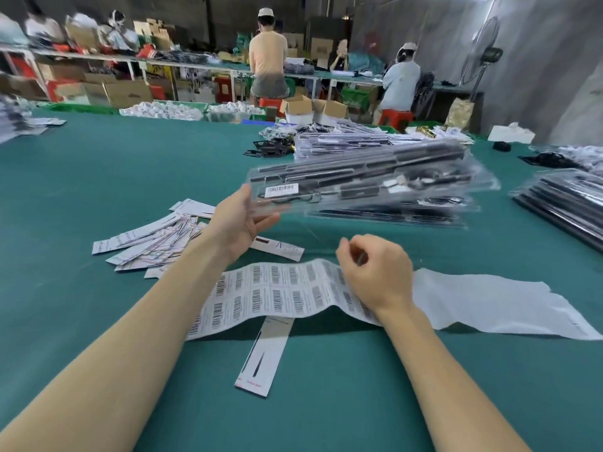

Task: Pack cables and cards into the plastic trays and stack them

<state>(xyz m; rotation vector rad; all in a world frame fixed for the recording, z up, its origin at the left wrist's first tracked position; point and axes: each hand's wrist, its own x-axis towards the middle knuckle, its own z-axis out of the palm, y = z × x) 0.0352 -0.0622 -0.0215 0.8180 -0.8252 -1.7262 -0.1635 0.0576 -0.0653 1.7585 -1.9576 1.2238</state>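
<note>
The left hand grips the near-left end of a clear plastic tray filled with black cables, holding it lifted just above the stack of similar filled trays on the green table. Nearer than that stack, the right hand hovers over a long white barcode label sheet, fingers curled and pinching something too small to identify. Left of the stack lies a loose pile of narrow white cards.

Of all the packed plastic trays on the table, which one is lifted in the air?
The tray with the barcode sticker, gripped at its near end by the left hand. The others lie in stacks.
</note>
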